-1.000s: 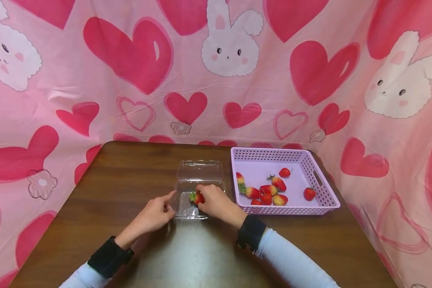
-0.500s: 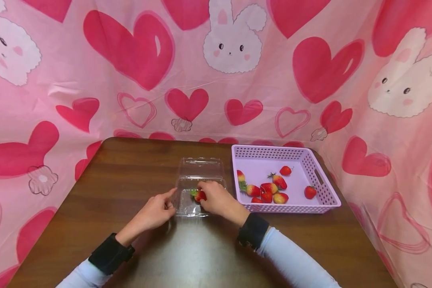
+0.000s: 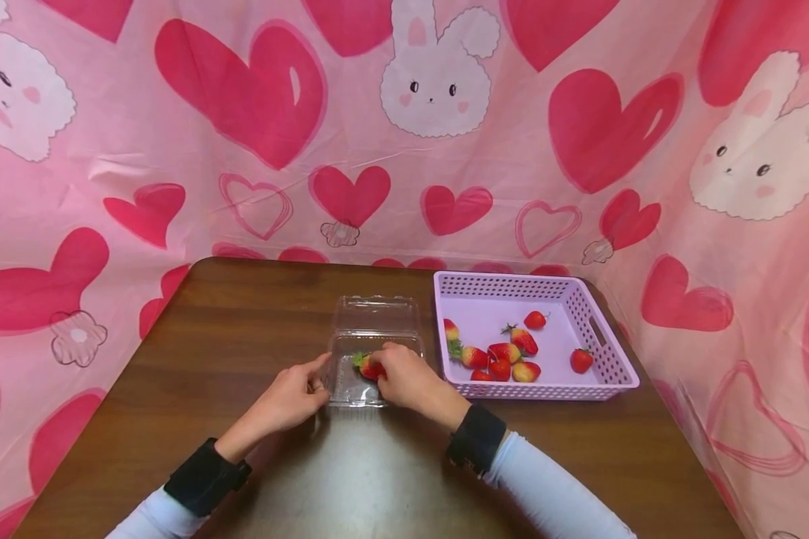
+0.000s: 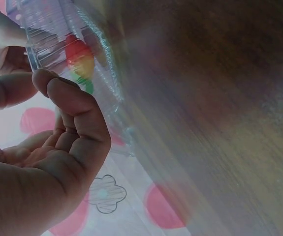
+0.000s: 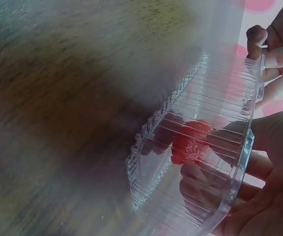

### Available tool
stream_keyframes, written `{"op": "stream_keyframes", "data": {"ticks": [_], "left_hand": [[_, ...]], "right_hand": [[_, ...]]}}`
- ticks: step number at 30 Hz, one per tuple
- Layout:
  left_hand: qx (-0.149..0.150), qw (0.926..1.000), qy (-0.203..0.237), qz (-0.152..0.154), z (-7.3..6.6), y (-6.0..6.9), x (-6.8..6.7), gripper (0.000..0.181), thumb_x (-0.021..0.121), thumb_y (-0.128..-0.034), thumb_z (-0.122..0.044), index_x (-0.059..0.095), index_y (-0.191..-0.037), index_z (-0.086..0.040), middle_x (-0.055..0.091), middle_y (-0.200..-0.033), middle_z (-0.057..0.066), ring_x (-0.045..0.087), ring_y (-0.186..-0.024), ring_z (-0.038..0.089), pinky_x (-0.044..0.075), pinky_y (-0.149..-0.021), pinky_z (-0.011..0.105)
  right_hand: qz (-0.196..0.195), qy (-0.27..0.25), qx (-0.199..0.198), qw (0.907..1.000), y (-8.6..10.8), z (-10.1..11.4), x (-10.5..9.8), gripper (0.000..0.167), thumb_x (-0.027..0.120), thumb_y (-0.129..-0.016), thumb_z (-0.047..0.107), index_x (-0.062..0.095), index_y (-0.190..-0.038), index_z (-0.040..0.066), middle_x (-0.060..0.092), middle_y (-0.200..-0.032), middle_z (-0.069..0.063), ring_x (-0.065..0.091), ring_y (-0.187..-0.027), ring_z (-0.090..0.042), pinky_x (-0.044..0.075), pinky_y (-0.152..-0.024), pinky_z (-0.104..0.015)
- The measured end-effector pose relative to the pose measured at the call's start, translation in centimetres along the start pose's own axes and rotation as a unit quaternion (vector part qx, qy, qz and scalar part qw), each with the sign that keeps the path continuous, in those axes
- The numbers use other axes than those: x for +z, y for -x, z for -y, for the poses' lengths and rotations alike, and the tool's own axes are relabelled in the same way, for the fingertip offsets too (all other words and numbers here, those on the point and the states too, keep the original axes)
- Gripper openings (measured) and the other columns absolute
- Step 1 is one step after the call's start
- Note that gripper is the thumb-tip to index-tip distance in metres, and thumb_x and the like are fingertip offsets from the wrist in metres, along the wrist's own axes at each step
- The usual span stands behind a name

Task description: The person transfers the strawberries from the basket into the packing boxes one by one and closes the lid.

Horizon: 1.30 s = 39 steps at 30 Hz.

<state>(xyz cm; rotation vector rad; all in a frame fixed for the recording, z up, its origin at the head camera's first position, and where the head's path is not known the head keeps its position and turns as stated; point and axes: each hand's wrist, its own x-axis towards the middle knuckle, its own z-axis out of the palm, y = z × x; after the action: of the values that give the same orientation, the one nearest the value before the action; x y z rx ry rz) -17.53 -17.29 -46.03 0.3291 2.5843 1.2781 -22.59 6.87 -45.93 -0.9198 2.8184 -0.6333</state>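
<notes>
Since half a second ago, the strawberry [image 3: 369, 367] inside the clear plastic box [image 3: 344, 385] has shifted slightly toward the left hand [image 3: 295, 393], baring more of its yellow-red body beside the green leaves. Meanwhile the right hand [image 3: 407, 374] has drawn back a touch to the right, and the left has stayed where it was.

The right hand reaches into the box, pinching that strawberry between thumb and fingers; the right wrist view shows these fingers through the ribbed clear wall, close round the red end. The left hand pinches the rim on the box's left side between thumb and forefinger, its other fingers curled in.

The box lies on the brown table [image 3: 243, 337], its lid [image 3: 375, 318] folded open on the far side. Just to the right stands the lilac basket [image 3: 559, 392], its walls pierced with small holes. Nine strawberries show in it: most bunch at the near left, one lies farther back, and another sits alone near the right wall.
</notes>
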Motion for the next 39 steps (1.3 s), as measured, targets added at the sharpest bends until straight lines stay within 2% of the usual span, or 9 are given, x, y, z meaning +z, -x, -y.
{"op": "stream_keyframes", "data": {"ticks": [6, 13, 21, 27, 39], "left_hand": [[0.001, 1.0, 0.0, -0.001, -0.3, 0.1, -0.1, 0.068, 0.064, -0.0922, 0.0, 0.043, -0.156, 0.007, 0.054, -0.069, 0.002, 0.048, -0.056, 0.018, 0.042, -0.053, 0.03], [-0.005, 1.0, -0.002, -0.003, -0.3, 0.0, 0.0, 0.068, 0.065, -0.0919, -0.001, 0.043, -0.156, 0.007, 0.054, -0.068, 0.002, 0.047, -0.056, 0.018, 0.041, -0.053, 0.03], [-0.016, 0.9999, -0.002, -0.003, -0.3, -0.1, 0.0, 0.068, 0.066, -0.0923, -0.001, 0.043, -0.156, 0.006, 0.054, -0.07, 0.003, 0.048, -0.057, 0.019, 0.042, -0.054, 0.03], [-0.019, 0.9998, -0.001, 0.0, -0.3, -0.1, 0.1, 0.069, 0.066, -0.0924, -0.001, 0.043, -0.157, 0.006, 0.054, -0.07, 0.003, 0.048, -0.056, 0.019, 0.041, -0.053, 0.03], [-0.021, 0.9998, 0.004, -0.002, -0.4, -0.2, 0.2, 0.069, 0.066, -0.092, -0.001, 0.043, -0.156, 0.006, 0.054, -0.07, 0.004, 0.048, -0.057, 0.019, 0.041, -0.053, 0.03]], "right_hand": [[-0.001, 0.0, -0.02, 0.9998, 0.0, 0.2, 0.1, 0.03, 0.074, -0.09, 0.005, 0.079, -0.119, 0.005, 0.071, -0.109, -0.008, 0.07, -0.096, -0.021, 0.057, -0.093, -0.036], [0.025, -0.018, -0.019, 0.9993, 0.0, 0.4, 0.4, 0.034, 0.073, -0.092, 0.006, 0.076, -0.126, 0.005, 0.069, -0.122, -0.01, 0.069, -0.106, -0.022, 0.055, -0.099, -0.037], [0.035, -0.017, -0.027, 0.9989, -0.2, 0.7, 0.6, 0.034, 0.075, -0.092, 0.007, 0.076, -0.126, 0.006, 0.067, -0.123, -0.009, 0.068, -0.106, -0.021, 0.054, -0.1, -0.036], [0.045, -0.014, -0.02, 0.9987, -0.3, 0.9, 0.8, 0.038, 0.076, -0.092, 0.01, 0.074, -0.13, 0.007, 0.066, -0.13, -0.01, 0.068, -0.112, -0.021, 0.054, -0.101, -0.038], [0.039, -0.004, -0.028, 0.9988, -0.4, 1.0, 1.0, 0.041, 0.075, -0.093, 0.01, 0.073, -0.133, 0.008, 0.065, -0.132, -0.01, 0.067, -0.11, -0.02, 0.055, -0.099, -0.039]]}}
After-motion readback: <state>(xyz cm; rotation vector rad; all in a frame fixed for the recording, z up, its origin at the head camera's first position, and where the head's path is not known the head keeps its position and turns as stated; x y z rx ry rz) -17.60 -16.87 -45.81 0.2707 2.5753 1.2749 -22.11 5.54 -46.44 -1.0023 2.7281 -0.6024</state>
